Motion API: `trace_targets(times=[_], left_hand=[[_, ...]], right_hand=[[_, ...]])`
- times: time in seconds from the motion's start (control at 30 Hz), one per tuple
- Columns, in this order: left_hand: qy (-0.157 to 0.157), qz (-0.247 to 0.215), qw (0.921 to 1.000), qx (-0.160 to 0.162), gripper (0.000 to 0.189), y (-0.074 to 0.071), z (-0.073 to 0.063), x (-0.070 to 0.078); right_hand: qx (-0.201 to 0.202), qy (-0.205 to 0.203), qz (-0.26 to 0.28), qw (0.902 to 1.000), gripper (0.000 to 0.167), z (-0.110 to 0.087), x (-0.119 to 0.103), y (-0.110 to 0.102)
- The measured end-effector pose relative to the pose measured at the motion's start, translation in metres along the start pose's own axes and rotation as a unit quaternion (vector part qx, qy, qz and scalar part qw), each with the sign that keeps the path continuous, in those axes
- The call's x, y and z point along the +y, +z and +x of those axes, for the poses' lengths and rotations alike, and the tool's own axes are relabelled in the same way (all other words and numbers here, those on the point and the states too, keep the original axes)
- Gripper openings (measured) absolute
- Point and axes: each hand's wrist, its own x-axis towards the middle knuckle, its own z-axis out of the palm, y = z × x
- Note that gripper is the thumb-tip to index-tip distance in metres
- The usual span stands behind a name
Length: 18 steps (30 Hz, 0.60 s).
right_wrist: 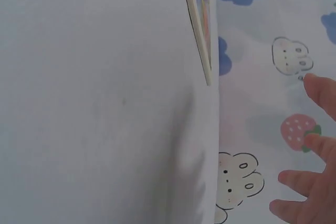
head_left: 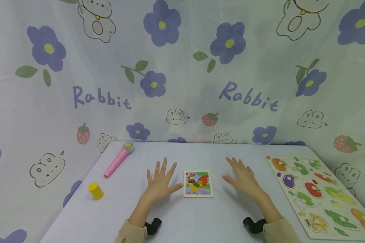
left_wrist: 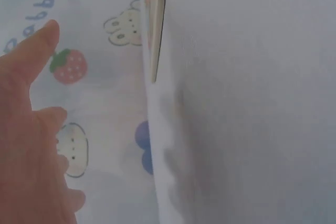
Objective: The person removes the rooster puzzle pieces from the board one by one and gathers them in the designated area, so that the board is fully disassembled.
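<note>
Tile (head_left: 198,184): lies flat on the surface (head_left: 200,222), rooster side up, between the two hands.
Left hand (head_left: 159,184): grip spread wide, holding nothing; from overhead the thumb looks just beside the tile's left edge, while the left wrist view shows the hand raised above the surface.
Right hand (head_left: 243,180): grip wide too, nothing in it, a little farther from the tile's right edge.
Tile's edges: they look thin, so I'd bring both hands in low and level, fingertips to opposite sides, with light, even pressure; a lopsided push could skid or tip it.
Room around it: mic (head_left: 119,160) and yellow cylinder (head_left: 95,191) left, board (head_left: 320,205) right, all well apart from the tile.
</note>
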Motion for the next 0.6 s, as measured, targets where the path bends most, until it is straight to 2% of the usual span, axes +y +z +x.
trace_targets(times=[0.23,0.4,0.6], left_hand=[[0.014,-0.031,0.9989,-0.033,0.080,0.006,0.017,0.007],[0.023,-0.050,0.9960,-0.070,0.079,0.009,0.024,0.013],[0.021,-0.077,0.9919,-0.099,0.075,0.013,0.033,0.019]], right_hand=[[-0.021,0.001,0.064,0.9978,0.064,0.017,-0.008,0.017],[-0.036,0.008,0.082,0.9959,0.058,0.027,-0.013,0.029],[-0.042,0.013,0.101,0.9939,0.046,0.034,-0.021,0.036]])
